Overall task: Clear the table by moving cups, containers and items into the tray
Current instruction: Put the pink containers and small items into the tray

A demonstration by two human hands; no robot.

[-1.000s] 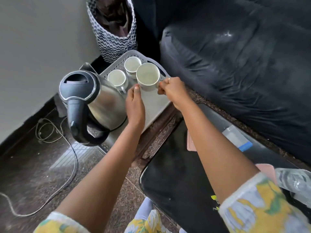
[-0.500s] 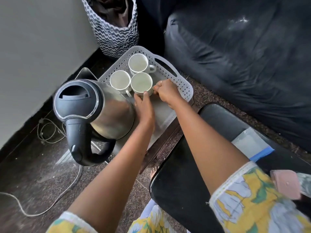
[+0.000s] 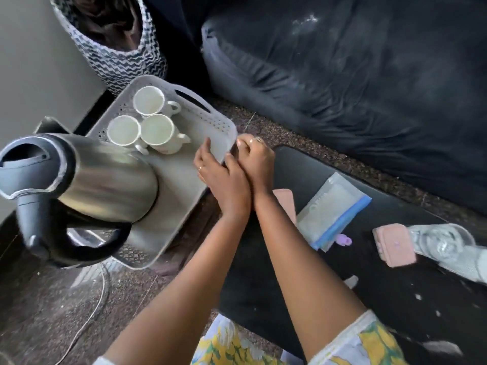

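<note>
A grey perforated tray (image 3: 214, 115) sits at the left and holds three white cups (image 3: 147, 100) (image 3: 123, 130) (image 3: 158, 133) and a steel kettle (image 3: 105, 177) with a black handle. Both hands meet at the tray's right edge. My left hand (image 3: 218, 175) has its fingers inside the rim and its thumb outside, gripping the rim. My right hand (image 3: 255, 159) has curled fingers against the tray's outer corner; whether it holds the rim is unclear. On the black table (image 3: 290, 259) lie a zip bag (image 3: 332, 209), a pink case (image 3: 395, 245) and a clear plastic bottle (image 3: 448, 243).
A second pink item (image 3: 286, 204) lies under my right wrist and a small purple piece (image 3: 344, 239) beside the bag. A zigzag basket (image 3: 118, 48) stands behind the tray, a dark sofa (image 3: 342, 88) to the right. A cable (image 3: 87, 320) runs over the floor.
The third cup was set down in the tray beside the other two and let go. Both hands pulled back from it to the tray's right edge.
</note>
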